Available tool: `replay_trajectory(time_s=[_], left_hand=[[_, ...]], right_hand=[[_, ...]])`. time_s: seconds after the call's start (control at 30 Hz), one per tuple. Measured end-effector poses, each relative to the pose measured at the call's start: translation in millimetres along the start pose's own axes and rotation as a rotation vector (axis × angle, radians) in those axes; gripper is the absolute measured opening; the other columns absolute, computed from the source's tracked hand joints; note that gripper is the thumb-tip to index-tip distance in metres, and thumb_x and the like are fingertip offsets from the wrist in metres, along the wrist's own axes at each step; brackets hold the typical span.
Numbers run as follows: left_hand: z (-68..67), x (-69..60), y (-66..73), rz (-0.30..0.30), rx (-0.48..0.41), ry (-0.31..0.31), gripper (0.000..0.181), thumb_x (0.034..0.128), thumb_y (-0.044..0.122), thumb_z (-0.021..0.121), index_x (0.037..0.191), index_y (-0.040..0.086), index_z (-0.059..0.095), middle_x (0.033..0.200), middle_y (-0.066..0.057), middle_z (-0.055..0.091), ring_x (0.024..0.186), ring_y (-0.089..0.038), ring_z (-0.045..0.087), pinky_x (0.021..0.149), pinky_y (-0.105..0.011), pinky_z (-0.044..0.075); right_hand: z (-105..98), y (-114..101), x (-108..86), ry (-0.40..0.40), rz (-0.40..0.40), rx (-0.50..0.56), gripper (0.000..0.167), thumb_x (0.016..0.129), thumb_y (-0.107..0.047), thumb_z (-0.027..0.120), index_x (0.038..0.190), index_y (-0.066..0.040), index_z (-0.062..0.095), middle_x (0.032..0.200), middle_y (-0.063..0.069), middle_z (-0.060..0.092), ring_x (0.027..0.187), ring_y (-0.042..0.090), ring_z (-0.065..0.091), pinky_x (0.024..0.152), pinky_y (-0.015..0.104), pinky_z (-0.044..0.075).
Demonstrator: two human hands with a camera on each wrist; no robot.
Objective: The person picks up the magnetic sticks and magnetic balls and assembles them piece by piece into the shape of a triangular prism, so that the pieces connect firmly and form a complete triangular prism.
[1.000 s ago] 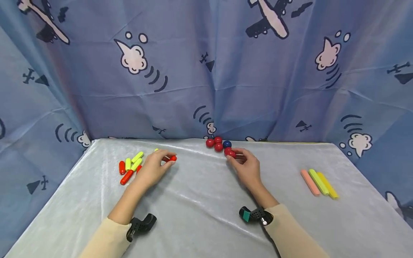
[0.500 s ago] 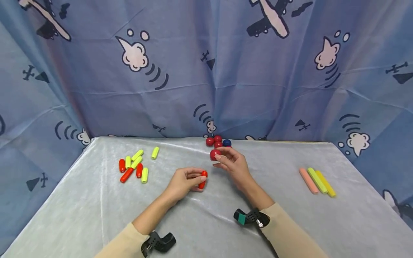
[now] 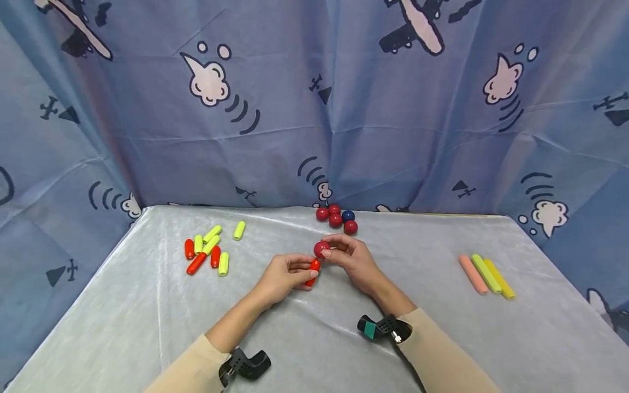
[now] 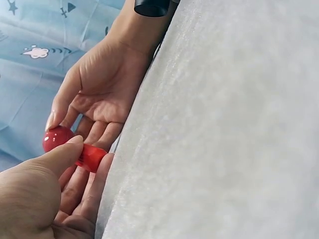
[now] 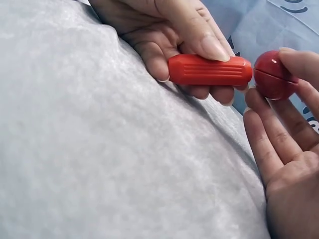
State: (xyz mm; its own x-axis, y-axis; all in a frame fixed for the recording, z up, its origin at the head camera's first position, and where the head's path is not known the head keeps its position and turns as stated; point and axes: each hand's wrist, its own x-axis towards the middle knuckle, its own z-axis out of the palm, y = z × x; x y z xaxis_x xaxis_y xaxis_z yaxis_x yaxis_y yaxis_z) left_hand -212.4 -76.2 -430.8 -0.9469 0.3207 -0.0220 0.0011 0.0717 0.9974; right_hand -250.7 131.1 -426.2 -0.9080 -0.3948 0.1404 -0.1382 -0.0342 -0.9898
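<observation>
Your left hand (image 3: 281, 277) pinches a ribbed red rod (image 5: 209, 72), your right hand (image 3: 356, 265) a grooved red ball (image 5: 270, 79), seemingly not yet joined; spare balls (image 3: 336, 220) and rods (image 3: 196, 263) lie loose.

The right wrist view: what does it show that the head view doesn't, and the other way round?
Only the right wrist view shows grooves along the red stick and a line across the red ball. Only the head view shows the blue ball and three long sticks. Both show the left hand holding that stick and the right hand holding that ball.
</observation>
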Motion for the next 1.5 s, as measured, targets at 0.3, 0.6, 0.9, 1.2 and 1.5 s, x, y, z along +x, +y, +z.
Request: replay_trajectory(time_s=[0.3,0.6,0.9,1.2,1.5], left_hand=[[-5.9,-1.4,4.1,-0.003,0.018,0.018,0.037,0.0918,0.007,0.072,0.125,-0.007,0.065,0.118,-0.022,0.072,0.090,-0.010,0.071,0.074,-0.032,0.064],[-2.9,0.8,9.5,-0.006,-0.013,0.061,0.037,0.0897,0.006,0.074,0.124,-0.005,0.066,0.113,-0.020,0.073,0.087,-0.010,0.071,0.071,-0.034,0.064],[0.9,2.1,6.4,-0.021,-0.157,0.140,0.034,0.0910,0.006,0.073,0.122,-0.007,0.066,0.106,-0.013,0.073,0.083,-0.012,0.073,0.073,-0.031,0.064],[-10.7,5.0,28.7,-0.066,0.061,0.113,0.037,0.0990,0.020,0.065,0.131,0.000,0.064,0.123,-0.017,0.068,0.091,-0.015,0.070,0.076,-0.033,0.064],[7.8,62.5,90.3,0.137,0.702,0.074,0.026,0.0978,0.021,0.066,0.118,0.007,0.072,0.117,-0.009,0.073,0.106,-0.026,0.069,0.093,-0.041,0.057]], right_hand=[[4.6,-3.4,2.7,-0.014,-0.020,-0.083,0.038,0.093,-0.009,0.069,0.128,0.004,0.062,0.113,0.002,0.068,0.094,0.008,0.068,0.088,0.020,0.057],[2.9,-8.1,1.2,-0.048,-0.080,-0.167,0.032,0.094,-0.007,0.062,0.124,0.007,0.063,0.107,0.009,0.067,0.071,0.011,0.064,0.067,0.025,0.058],[7.1,-1.5,-2.9,-0.053,-0.119,-0.379,0.019,0.086,-0.015,0.080,0.101,-0.011,0.069,0.092,0.001,0.068,0.070,0.006,0.061,0.060,0.021,0.053],[11.8,0.2,-1.6,-0.067,-0.093,-0.399,0.020,0.088,-0.017,0.080,0.107,-0.011,0.078,0.088,0.007,0.072,0.061,0.008,0.058,0.056,0.022,0.052],[11.6,-0.2,-3.9,-0.071,-0.052,-0.387,0.018,0.088,-0.016,0.079,0.104,-0.009,0.077,0.074,0.003,0.066,0.057,0.009,0.056,0.052,0.022,0.049]])
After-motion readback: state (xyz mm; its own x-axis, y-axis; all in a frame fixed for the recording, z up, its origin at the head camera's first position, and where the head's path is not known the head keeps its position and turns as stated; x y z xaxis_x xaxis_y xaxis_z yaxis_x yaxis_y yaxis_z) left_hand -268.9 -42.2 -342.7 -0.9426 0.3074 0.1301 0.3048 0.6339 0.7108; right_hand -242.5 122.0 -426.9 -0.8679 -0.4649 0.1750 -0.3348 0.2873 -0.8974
